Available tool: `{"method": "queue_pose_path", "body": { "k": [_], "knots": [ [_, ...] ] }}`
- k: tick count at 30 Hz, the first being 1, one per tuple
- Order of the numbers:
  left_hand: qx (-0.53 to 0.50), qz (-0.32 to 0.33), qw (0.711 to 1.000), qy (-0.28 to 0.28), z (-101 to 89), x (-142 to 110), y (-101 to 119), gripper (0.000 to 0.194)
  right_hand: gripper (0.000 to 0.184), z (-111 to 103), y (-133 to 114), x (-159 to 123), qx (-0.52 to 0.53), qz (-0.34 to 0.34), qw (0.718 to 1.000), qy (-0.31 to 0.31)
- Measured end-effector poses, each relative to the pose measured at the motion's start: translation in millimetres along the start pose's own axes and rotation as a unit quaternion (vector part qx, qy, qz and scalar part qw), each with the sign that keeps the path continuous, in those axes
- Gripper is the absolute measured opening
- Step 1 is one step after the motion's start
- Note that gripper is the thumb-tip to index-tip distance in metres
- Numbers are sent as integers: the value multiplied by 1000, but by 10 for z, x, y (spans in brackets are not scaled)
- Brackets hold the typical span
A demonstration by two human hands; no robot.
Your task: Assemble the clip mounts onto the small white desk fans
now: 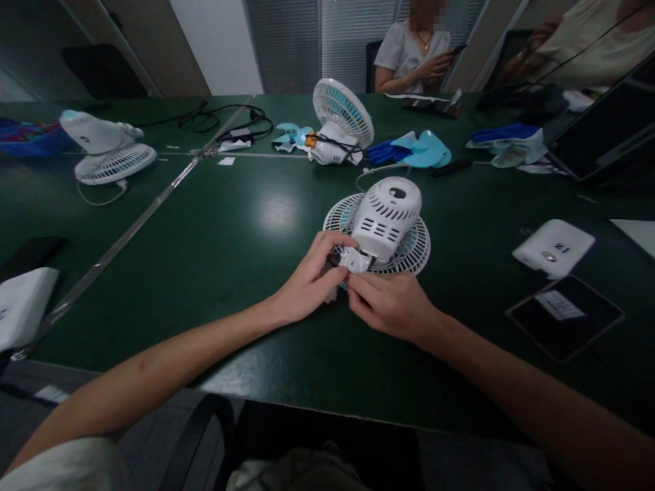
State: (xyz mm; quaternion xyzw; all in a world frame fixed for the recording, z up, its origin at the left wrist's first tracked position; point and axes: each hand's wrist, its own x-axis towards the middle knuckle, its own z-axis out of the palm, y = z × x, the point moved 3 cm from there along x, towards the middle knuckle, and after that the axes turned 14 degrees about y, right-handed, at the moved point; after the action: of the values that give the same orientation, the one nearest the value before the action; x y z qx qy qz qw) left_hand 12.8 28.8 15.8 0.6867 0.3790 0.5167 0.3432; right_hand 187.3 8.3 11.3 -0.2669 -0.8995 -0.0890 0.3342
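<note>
A white electric fan (389,218) lies grille-down on the green table, its vented motor housing facing up. Its round grille (417,249) spreads out beneath the housing. At the housing's near end is a small white plastic part (354,260). My left hand (313,276) grips this part between thumb and fingers. My right hand (391,300) is closed, its fingertips pinched at the part's lower edge beside my left thumb. Whether those fingertips hold something small is hidden.
Other white fans stand at the back (342,112) and left (115,164). Light-blue fan blades (424,150), blue-and-white gloves (506,143) and black cables (205,117) lie across the back. On the right are a white box (555,247) and a black pad (565,324). Two people sit opposite.
</note>
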Motion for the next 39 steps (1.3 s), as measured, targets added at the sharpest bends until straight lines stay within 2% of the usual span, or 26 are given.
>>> {"method": "queue_pose_path", "body": {
  "k": [4,6,8,10,12,14,15,17,19,22,25,27,30,36,39],
  "knots": [
    [-54,-28,997,38,-27,23,-108,53,31,-24,-58,19,-63,-7,998,-6],
    [-19,-21,997,69,-93,64,-140,52,31,-41,-73,30,-84,-9,996,-13],
    [70,-1,995,75,-190,113,-119,47,32,-56,-82,40,-93,-10,995,-28],
    [194,2,981,28,-291,158,-63,40,33,-68,-89,45,-94,-6,995,-45],
    [295,-19,953,-71,-371,179,-5,35,34,-75,-94,44,-88,-2,994,-56],
    [342,-32,924,-167,-419,175,51,39,34,-76,-98,38,-82,1,995,-56],
    [350,-31,915,-197,-434,171,76,40,33,-74,-98,32,-78,0,996,-53],
    [345,-29,912,-220,-451,173,116,35,32,-75,-94,19,-66,-3,997,-37],
    [318,-45,922,-214,-470,188,137,27,29,-102,-77,8,-32,-2,999,9],
    [257,-93,938,-211,-500,207,150,22,21,-193,5,-15,59,36,989,130],
    [152,-143,954,-215,-489,195,163,30,14,-256,158,-63,107,116,960,230],
    [78,-171,962,-200,-447,171,161,41,12,-259,263,-99,112,184,940,265],
    [1,-188,970,-154,-342,127,135,45,13,-234,336,-117,134,232,927,263],
    [-47,-237,969,-46,-112,39,4,37,16,-217,243,-41,169,170,951,196],
    [-62,-233,971,10,-41,16,-67,35,21,-203,206,-16,169,157,955,187]
  ]
}}
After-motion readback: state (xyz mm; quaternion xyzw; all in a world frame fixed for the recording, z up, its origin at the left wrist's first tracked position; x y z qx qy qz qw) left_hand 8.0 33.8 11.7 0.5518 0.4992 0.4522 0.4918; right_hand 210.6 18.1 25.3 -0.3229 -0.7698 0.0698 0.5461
